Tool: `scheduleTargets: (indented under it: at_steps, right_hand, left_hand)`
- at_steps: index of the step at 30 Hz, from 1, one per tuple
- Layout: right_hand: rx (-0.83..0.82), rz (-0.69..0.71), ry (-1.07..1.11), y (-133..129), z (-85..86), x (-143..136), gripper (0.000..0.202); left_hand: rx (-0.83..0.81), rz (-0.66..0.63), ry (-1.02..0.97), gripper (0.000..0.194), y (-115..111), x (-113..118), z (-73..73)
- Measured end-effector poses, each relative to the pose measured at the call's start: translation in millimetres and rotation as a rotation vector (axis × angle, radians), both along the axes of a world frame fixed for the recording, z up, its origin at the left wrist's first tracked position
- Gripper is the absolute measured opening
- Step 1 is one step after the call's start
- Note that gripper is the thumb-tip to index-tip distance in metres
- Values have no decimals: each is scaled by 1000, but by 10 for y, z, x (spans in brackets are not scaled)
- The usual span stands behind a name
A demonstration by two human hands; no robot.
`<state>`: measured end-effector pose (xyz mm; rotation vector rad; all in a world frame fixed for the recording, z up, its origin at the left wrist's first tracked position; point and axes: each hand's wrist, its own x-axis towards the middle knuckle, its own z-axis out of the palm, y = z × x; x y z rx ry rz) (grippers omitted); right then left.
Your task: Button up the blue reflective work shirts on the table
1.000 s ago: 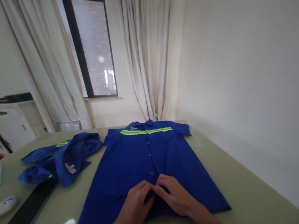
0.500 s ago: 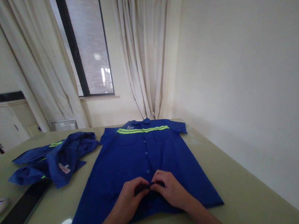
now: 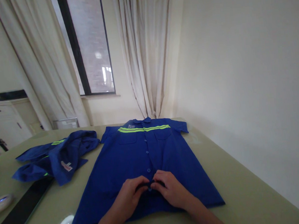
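Observation:
A blue short-sleeved work shirt [image 3: 132, 158] lies spread face up, its collar at the far side and its hem towards me. Yellow-green reflective bands cross the chest, and buttons run down the front placket. Low on that placket, my left hand [image 3: 130, 195] pinches the fabric between thumb and fingers. Just to its right, my right hand [image 3: 170, 188] pinches the other side of the placket. A small button [image 3: 150, 189] shows between the two sets of fingertips. Whether it sits through its buttonhole I cannot tell.
A second blue garment [image 3: 64, 154] lies crumpled at the left of the pale green table [image 3: 240, 187]. Nearer me are a dark flat panel [image 3: 24, 208] and a white rounded device [image 3: 1, 205] with a lit spot. A plain wall [image 3: 245, 65] borders the right side.
The fingertips have parted slightly, and a button now shows between them. Both hands stay at the same place on the placket. The whole view has shifted a little.

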<state>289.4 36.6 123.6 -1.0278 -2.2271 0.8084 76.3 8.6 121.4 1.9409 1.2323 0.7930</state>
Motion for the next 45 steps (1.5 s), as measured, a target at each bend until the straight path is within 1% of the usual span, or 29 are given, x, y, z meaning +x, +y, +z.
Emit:
scheduleTargets:
  at_steps: [3,5,8,10,14,17,21,25,27,29,30,32,34,37,41,43,45]
  right_hand:
    - [15,8,9,-8,-9,-6,23]
    - [13,22,18,-11,-15,-3,23]
    - [-6,42,28,-10,-18,7,21]
    - [-14,46,35,-12,-13,14,20]
    - [-23,49,36,-29,17,21,16]
    - [-33,53,31,-40,36,25,15]
    - [-41,56,58,-28,51,41,13]
    - [-50,47,83,-12,63,54,13]
    - [-55,33,77,-9,59,51,14]
    - [-68,22,60,-6,45,46,16]
    - [-77,16,52,-4,36,43,17]
    - [-91,11,50,2,15,39,19]
    - [-93,13,60,9,-7,36,19]
    - [-80,-6,61,18,-30,33,18]
    - [-87,-26,64,35,-38,35,23]
    - [-117,-30,101,51,-27,37,32]
    - [-133,-102,156,75,0,30,40]
  left_hand:
    - [3,-7,-25,13,13,-6,-36]
    - [-9,-34,-67,11,19,-14,-61]
    - [-76,-87,-109,10,11,-22,-80]
    - [-113,-98,-106,9,-3,-20,-79]
    - [-105,-82,-75,7,-39,-2,-48]
    - [-108,-68,-49,11,-53,15,-14]
    - [-97,-62,-108,9,-28,22,8]
    - [-84,-58,-90,22,14,25,-52]
    - [-32,-2,-54,20,15,47,-99]
    - [77,67,10,9,-5,79,-125]
    - [142,82,49,6,-21,96,-124]
    - [256,58,127,10,-56,120,-100]
    - [322,23,191,16,-88,127,-64]
    - [377,25,265,18,-110,112,-42]
    - [416,30,288,16,-106,98,-91]
    - [446,-25,309,15,-115,116,-111]
    - [491,-119,356,19,-140,152,-106]
